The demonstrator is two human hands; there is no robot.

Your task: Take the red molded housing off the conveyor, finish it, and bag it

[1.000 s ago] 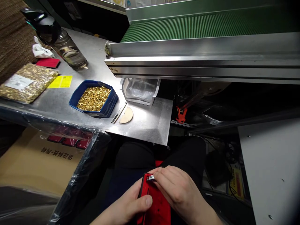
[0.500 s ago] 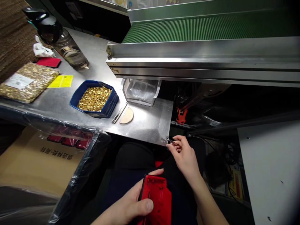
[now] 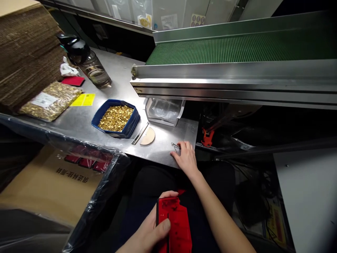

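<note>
My left hand point(image 3: 154, 225) is closed round a red plastic part point(image 3: 180, 226) with a black edge, held low over my lap. At the front right corner of the metal table, my right hand point(image 3: 185, 158) rests by a small metal tool point(image 3: 174, 145). Its fingers are apart and reach over the near end of the tool; whether they grip it is hard to tell. Left of that lie a round beige disc point(image 3: 148, 136) and a slim cutter point(image 3: 140, 133). A blue bin point(image 3: 133, 124) holds small golden pieces point(image 3: 116, 118).
A green conveyor point(image 3: 210, 49) with a metal frame crosses above the table. Beneath its edge sits a clear tray point(image 3: 164, 119). A bottle point(image 3: 93, 68), a bag of golden pieces point(image 3: 54, 102) and a yellow label point(image 3: 83, 99) stand or lie left. A plastic-lined box point(image 3: 52, 186) is nearer.
My right hand has moved left and forward onto the table with the small tool, and its fingers have spread. The red part is tilted a little differently. The head view has shifted.
</note>
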